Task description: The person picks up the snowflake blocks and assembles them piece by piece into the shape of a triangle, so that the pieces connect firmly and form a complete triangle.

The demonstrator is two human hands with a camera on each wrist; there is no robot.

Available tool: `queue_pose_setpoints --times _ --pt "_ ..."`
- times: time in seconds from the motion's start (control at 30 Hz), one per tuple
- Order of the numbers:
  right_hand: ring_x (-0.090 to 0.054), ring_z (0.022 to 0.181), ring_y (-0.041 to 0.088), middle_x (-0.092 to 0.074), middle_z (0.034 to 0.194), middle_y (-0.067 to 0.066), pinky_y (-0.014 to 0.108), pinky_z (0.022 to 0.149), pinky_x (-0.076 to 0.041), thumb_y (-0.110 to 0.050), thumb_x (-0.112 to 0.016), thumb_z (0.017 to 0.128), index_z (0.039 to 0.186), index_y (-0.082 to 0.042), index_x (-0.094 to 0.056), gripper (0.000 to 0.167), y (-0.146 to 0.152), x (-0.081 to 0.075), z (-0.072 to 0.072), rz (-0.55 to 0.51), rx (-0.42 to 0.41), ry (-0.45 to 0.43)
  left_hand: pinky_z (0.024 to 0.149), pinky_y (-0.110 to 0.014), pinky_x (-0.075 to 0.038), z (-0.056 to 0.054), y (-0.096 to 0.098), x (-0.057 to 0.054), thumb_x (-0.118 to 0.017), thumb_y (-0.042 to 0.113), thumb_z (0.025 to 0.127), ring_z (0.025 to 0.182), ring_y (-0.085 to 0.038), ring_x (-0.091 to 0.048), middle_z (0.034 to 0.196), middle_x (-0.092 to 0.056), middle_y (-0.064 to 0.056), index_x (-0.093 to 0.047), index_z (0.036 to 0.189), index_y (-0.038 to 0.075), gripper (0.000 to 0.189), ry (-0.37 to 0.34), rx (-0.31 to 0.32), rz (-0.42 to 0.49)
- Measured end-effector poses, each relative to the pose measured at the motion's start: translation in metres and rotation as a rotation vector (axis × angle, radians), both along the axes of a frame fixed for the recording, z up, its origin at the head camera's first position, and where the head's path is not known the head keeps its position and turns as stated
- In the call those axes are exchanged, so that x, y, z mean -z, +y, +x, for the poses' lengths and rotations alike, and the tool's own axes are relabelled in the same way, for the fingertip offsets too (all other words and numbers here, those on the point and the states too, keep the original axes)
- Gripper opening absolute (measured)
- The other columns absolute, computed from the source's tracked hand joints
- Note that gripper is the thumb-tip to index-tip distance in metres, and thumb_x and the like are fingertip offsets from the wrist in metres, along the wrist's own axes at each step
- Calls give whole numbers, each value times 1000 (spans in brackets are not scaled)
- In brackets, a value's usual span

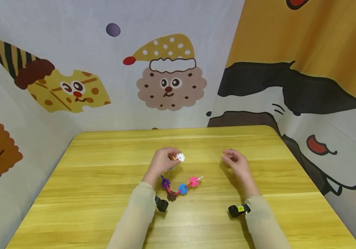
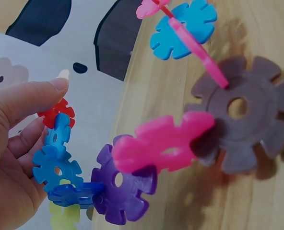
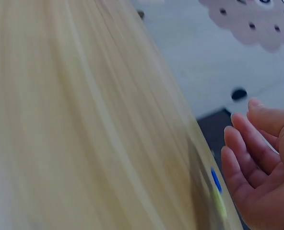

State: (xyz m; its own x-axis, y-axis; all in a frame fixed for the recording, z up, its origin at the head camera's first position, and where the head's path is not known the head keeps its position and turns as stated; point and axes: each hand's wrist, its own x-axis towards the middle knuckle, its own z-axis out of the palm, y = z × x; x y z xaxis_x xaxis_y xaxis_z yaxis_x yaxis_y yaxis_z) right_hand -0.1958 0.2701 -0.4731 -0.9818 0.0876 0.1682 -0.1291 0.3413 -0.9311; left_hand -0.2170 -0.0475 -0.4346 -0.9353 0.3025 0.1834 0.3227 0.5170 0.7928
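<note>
My left hand (image 1: 163, 161) pinches the upper end of a chain of notched plastic snowflake discs, at a white disc (image 1: 180, 157). In the left wrist view the thumb covers most of that white disc, with a red disc (image 2: 60, 114) below it. Down from there run blue discs (image 2: 57, 167), a purple disc (image 2: 132, 189), a pink disc (image 2: 154, 141) and a brown disc (image 2: 266, 96). The chain's far end, with another pink disc (image 1: 194, 182) and a white disc seen edge-on (image 1: 200, 178), lies toward the right. My right hand (image 1: 236, 162) holds nothing, its fingers loosely bent above the table.
Beyond the right hand, near the table's far edge, lie a blue piece (image 3: 216, 180) and a yellow piece (image 3: 219, 203). The wooden table (image 1: 103, 193) backs onto a cartoon-printed curtain (image 1: 119, 86). A wrist camera (image 1: 161, 204) sits on each forearm.
</note>
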Motion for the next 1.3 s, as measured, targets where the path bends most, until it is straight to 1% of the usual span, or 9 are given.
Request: queue_pose_setpoints --times 0.13,0.23,0.37,0.5,0.67,0.83,1.03,1.2,1.3 --pt "-60 83 1 -67 104 23 14 74 -49 -10 -67 96 120 9 -62 32 24 0 5 33 82 -6 64 -29 -50 0 0 0 -81 8 82 75 -14 -58 88 -66 1 -76 107 10 25 -6 -3 2" --pt "-57 84 -1 -66 108 24 12 75 -47 -13 -66 96 122 8 -62 33 39 2 8 82 133 -23 64 -29 -50 0 0 1 -81 8 83 76 -14 -57 89 -66 1 -76 107 10 25 -17 -7 4" --pt "-54 88 -3 -65 113 23 11 78 -44 -18 -65 97 125 4 -62 35 55 6 13 161 153 -40 63 -29 -50 2 0 1 -80 8 83 77 -15 -57 90 -66 0 -76 107 10 25 -25 -9 9" --pt "-55 92 1 -65 115 22 12 80 -44 -17 -66 97 128 2 -61 37 63 9 13 230 123 -55 63 -29 -50 2 0 1 -80 8 83 77 -15 -57 90 -66 0 -76 108 10 25 -23 -7 13" --pt "-58 100 18 -63 121 22 17 82 -45 -18 -69 95 130 2 -61 42 66 12 10 297 73 -85 61 -29 -49 2 0 0 -80 8 84 76 -15 -56 90 -66 0 -76 108 10 25 -23 -5 16" --pt "-58 103 31 -61 118 24 25 84 -46 -14 -72 92 130 3 -61 44 70 14 6 379 35 -31 59 -28 -48 2 1 -1 -80 9 84 77 -15 -56 91 -65 0 -75 108 10 25 -23 -1 16" --pt "-57 97 33 -61 113 23 40 84 -46 -11 -73 90 127 3 -64 40 76 15 2 473 14 13 58 -28 -48 2 1 -1 -80 9 83 77 -15 -56 90 -65 0 -75 108 10 25 -22 -2 19" --pt "-57 92 32 -61 106 21 42 80 -47 -8 -73 90 119 2 -69 31 74 17 0 534 15 17 59 -28 -49 2 0 0 -80 10 84 78 -14 -57 91 -66 0 -75 109 10 25 -10 5 13" --pt "-58 91 33 -60 104 21 42 79 -48 -8 -73 89 115 4 -69 28 71 17 -1 541 7 6 60 -28 -49 2 -2 1 -79 10 85 78 -15 -57 92 -66 0 -75 110 10 25 -14 1 14"
